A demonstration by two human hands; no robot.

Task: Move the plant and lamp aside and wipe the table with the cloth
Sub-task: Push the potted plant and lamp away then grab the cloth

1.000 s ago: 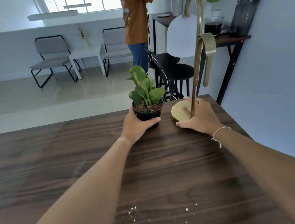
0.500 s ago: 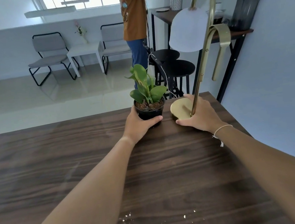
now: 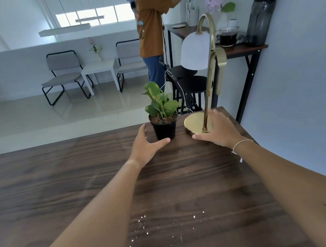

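A small green plant in a black pot (image 3: 163, 128) stands near the far edge of the dark wooden table (image 3: 68, 182). My left hand (image 3: 147, 146) lies just left of the pot with fingers apart; only the thumb tip reaches the pot's foot. A brass lamp (image 3: 194, 123) with a white shade stands to the right of the plant. My right hand (image 3: 217, 129) rests on the lamp's round base, with the stem between thumb and fingers. No cloth is in view.
Pale crumbs (image 3: 147, 226) are scattered on the table near me. The table's right edge runs along a grey wall. Beyond the far edge are black stools (image 3: 194, 85), a side table with bottles, two chairs and a standing person (image 3: 151, 29).
My left hand has let go of the pot and opened beside it. Plant and lamp now stand closer to the far edge. My right hand stays on the lamp base.
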